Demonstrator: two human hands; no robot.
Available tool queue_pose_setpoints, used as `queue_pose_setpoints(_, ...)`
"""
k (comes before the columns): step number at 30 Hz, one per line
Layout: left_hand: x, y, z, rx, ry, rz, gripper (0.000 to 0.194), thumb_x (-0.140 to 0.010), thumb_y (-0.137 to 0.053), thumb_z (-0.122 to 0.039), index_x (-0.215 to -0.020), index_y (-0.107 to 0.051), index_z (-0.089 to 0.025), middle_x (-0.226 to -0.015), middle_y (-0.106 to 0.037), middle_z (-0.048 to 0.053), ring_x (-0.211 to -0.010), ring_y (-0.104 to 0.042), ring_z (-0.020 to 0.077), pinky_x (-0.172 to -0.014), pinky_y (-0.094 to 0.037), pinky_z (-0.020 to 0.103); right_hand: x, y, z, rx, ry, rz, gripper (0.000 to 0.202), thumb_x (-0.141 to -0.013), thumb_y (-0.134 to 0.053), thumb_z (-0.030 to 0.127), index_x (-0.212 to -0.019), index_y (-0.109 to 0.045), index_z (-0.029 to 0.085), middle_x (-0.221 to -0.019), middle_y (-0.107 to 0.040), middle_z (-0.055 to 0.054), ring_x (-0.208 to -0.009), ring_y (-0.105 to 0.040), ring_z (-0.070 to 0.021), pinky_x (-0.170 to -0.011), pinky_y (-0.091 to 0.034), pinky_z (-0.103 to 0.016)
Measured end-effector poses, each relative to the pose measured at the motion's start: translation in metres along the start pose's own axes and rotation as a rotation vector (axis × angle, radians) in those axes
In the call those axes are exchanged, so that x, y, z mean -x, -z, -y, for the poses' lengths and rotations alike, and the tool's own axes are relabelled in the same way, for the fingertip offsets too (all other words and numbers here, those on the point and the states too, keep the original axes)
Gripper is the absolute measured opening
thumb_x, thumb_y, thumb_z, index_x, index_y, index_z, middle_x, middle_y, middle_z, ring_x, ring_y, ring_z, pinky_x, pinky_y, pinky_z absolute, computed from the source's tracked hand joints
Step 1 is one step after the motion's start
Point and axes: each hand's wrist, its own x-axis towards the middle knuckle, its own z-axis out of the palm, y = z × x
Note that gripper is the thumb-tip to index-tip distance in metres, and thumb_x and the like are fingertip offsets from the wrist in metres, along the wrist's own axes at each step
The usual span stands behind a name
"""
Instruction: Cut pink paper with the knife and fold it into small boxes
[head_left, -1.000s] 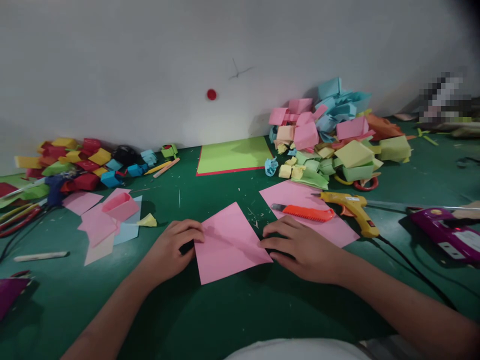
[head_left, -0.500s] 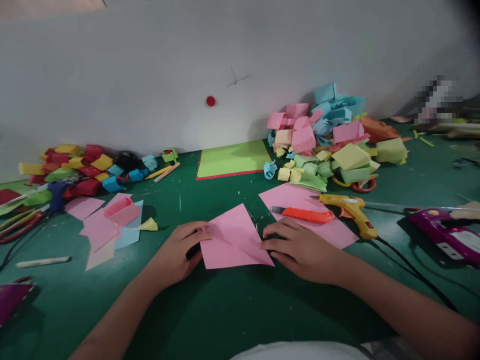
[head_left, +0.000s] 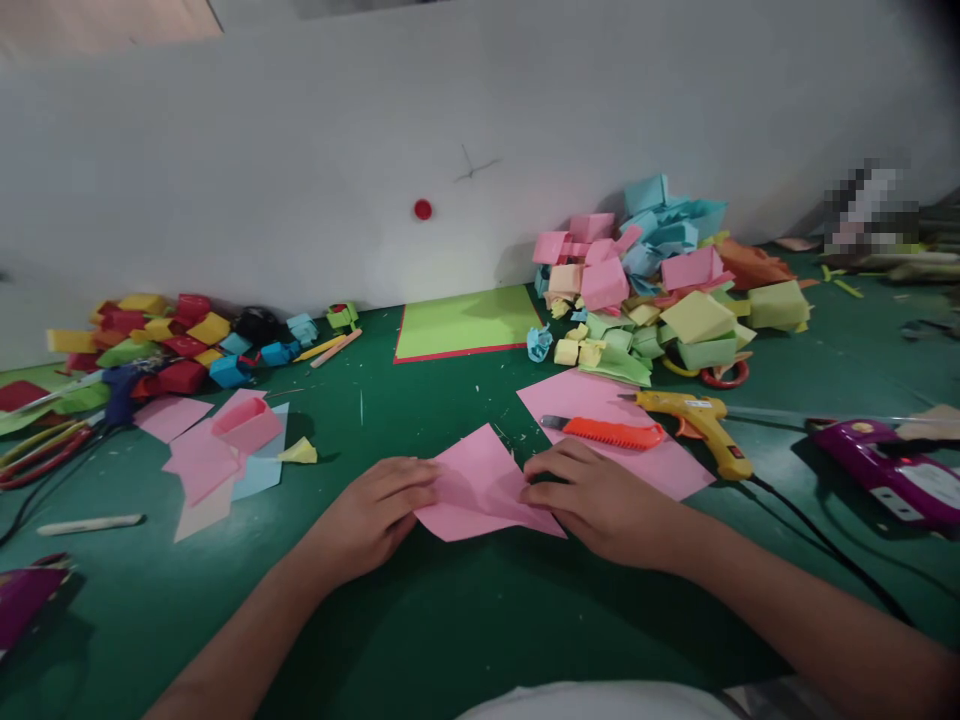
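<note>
A pink sheet of paper is held between my two hands above the green table, its middle bent and its near edge raised. My left hand grips the left edge, fingers on top and thumb hidden beneath. At the right edge, my right hand pinches the paper with its fingertips. Just beyond my right hand, an orange utility knife lies on a larger pink sheet. A yellow glue gun rests beside that sheet.
Folded paper pieces in several colours form a pile at the back right and another at the back left. A green card lies by the wall. Purple devices stand at both sides. Pink scraps lie left.
My left hand has moved right, toward my right hand. The pink paper between them has turned slightly and bent more. My right hand has hardly moved.
</note>
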Motion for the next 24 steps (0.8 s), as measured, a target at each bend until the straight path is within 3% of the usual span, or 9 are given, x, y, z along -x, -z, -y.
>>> queue_pose_setpoints(8, -0.004, -0.008, 0.001, -0.084, -0.146, -0.046, 0.045, -0.094, -0.047, -0.005, -0.128, -0.064, -0.028, -0.127, -0.072, 0.002, -0.128, -0.062, 0.0176, -0.118, -0.041, 0.042, 0.002, -0.002, -0.003, -0.026, -0.004, 0.062, 0.043, -0.081, -0.052, -0.001, -0.117, -0.068, 0.019, -0.129, -0.064, -0.011, -0.113, -0.052, -0.0269, -0.098, -0.044, -0.046)
queue_pose_setpoints(13, -0.005, -0.008, 0.004, -0.2, 0.024, -0.038, 0.039, -0.096, -0.049, -0.01, -0.118, -0.072, -0.032, -0.122, -0.075, 0.0, -0.128, -0.062, 0.0211, -0.118, -0.041, 0.049, 0.0, 0.0, 0.001, -0.042, -0.011, 0.079, 0.049, -0.077, -0.051, -0.002, -0.118, -0.068, 0.019, -0.129, -0.065, -0.011, -0.114, -0.054, -0.0271, -0.097, -0.044, -0.046)
queue_pose_setpoints(16, -0.004, -0.01, 0.007, -0.208, 0.095, -0.018, 0.037, -0.096, -0.049, -0.012, -0.116, -0.074, -0.031, -0.121, -0.075, 0.002, -0.128, -0.062, 0.0234, -0.116, -0.043, 0.051, -0.001, 0.002, 0.004, -0.042, -0.002, 0.074, 0.046, -0.08, -0.051, 0.0, -0.117, -0.069, 0.019, -0.127, -0.066, -0.012, -0.11, -0.056, -0.0263, -0.094, -0.046, -0.045)
queue_pose_setpoints(20, -0.003, -0.012, 0.007, -0.114, 0.057, 0.009, 0.037, -0.093, -0.053, -0.015, -0.123, -0.071, -0.026, -0.131, -0.069, 0.008, -0.126, -0.063, 0.0252, -0.111, -0.048, 0.049, -0.001, 0.003, 0.005, -0.028, -0.016, 0.067, 0.038, -0.088, -0.049, 0.005, -0.115, -0.07, 0.019, -0.123, -0.067, -0.013, -0.107, -0.058, -0.0261, -0.092, -0.046, -0.046)
queue_pose_setpoints(24, -0.004, -0.009, -0.001, -0.023, -0.009, 0.04, 0.051, -0.087, -0.057, -0.014, -0.135, -0.062, -0.026, -0.136, -0.066, 0.009, -0.129, -0.06, 0.0261, -0.111, -0.048, 0.049, -0.001, 0.004, 0.007, -0.009, -0.049, 0.086, 0.033, -0.093, -0.048, 0.01, -0.115, -0.07, 0.02, -0.122, -0.067, -0.011, -0.106, -0.057, -0.0269, -0.092, -0.045, -0.047)
